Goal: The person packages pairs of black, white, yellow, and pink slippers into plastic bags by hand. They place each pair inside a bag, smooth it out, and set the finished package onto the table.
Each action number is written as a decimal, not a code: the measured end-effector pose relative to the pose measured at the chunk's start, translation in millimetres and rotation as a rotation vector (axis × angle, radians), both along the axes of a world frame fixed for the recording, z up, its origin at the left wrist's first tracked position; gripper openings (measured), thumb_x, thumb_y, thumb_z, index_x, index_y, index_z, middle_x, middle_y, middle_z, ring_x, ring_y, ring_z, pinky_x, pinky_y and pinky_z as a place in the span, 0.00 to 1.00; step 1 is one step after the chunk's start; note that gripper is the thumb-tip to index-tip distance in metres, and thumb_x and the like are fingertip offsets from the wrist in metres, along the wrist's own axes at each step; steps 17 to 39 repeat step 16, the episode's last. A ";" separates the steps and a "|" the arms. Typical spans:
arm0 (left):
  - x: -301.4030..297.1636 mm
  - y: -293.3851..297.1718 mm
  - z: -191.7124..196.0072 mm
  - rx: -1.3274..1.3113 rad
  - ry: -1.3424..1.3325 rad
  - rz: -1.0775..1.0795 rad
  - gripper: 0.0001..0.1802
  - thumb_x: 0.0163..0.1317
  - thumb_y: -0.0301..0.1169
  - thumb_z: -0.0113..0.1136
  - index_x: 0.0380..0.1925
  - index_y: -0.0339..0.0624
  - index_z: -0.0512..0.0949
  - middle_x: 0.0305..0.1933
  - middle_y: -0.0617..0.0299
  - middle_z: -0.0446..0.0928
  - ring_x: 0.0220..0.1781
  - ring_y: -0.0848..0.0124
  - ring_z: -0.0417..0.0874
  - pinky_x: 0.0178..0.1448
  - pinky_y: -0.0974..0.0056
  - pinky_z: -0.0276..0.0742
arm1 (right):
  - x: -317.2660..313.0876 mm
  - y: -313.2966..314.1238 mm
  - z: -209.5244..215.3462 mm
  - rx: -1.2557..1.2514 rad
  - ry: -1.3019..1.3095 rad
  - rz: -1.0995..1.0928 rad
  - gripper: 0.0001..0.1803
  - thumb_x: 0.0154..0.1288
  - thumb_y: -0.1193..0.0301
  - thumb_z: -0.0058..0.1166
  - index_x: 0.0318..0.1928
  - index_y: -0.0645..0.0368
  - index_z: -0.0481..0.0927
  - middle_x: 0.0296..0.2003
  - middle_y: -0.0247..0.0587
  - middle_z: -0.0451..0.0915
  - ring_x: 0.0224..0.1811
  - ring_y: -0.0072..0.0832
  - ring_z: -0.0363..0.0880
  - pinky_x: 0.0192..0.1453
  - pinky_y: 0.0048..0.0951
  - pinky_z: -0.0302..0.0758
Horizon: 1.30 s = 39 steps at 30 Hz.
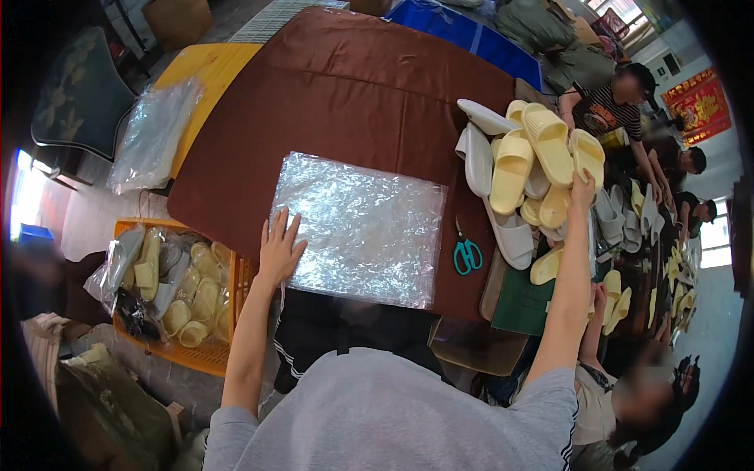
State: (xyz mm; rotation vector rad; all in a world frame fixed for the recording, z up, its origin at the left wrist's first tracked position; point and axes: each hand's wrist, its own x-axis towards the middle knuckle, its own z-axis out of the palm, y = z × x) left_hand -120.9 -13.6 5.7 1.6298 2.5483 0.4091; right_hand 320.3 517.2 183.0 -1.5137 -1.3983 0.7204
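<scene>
A stack of clear plastic bags (361, 228) lies flat at the front of the brown cloth-covered table. My left hand (280, 250) rests with fingers spread on the left edge of the stack. At the right, my right hand (582, 192) grips a pale yellow slide slipper (587, 154) by one end. That slipper is beside a heap of yellow slippers (512, 169) and white slippers (514, 238). Teal-handled scissors (466, 256) lie between the bags and the heap.
An orange crate (173, 359) of bagged slippers stands at the left, below the table. More plastic bags (157, 129) lie on a yellow table (206, 67). Several people sit along the right, among more slippers. A blue bin (471, 39) stands beyond the far edge.
</scene>
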 end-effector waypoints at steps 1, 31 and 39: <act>-0.4 1.2 0.0 -0.011 -0.006 0.006 0.36 0.68 0.48 0.53 0.73 0.51 0.59 0.79 0.51 0.50 0.80 0.55 0.49 0.80 0.43 0.38 | -1.6 1.7 1.2 0.061 -0.014 0.003 0.30 0.61 0.68 0.61 0.64 0.62 0.71 0.56 0.48 0.75 0.51 0.32 0.76 0.52 0.33 0.74; -61.7 37.1 14.9 -0.018 0.040 0.057 0.48 0.55 0.60 0.62 0.72 0.52 0.60 0.79 0.47 0.48 0.81 0.52 0.43 0.78 0.34 0.31 | -270.9 -310.9 -147.7 0.296 -0.807 1.051 0.36 0.60 0.59 0.62 0.69 0.48 0.69 0.74 0.51 0.53 0.77 0.59 0.44 0.74 0.68 0.42; -61.7 37.1 14.9 -0.018 0.040 0.057 0.48 0.55 0.60 0.62 0.72 0.52 0.60 0.79 0.47 0.48 0.81 0.52 0.43 0.78 0.34 0.31 | -270.9 -310.9 -147.7 0.296 -0.807 1.051 0.36 0.60 0.59 0.62 0.69 0.48 0.69 0.74 0.51 0.53 0.77 0.59 0.44 0.74 0.68 0.42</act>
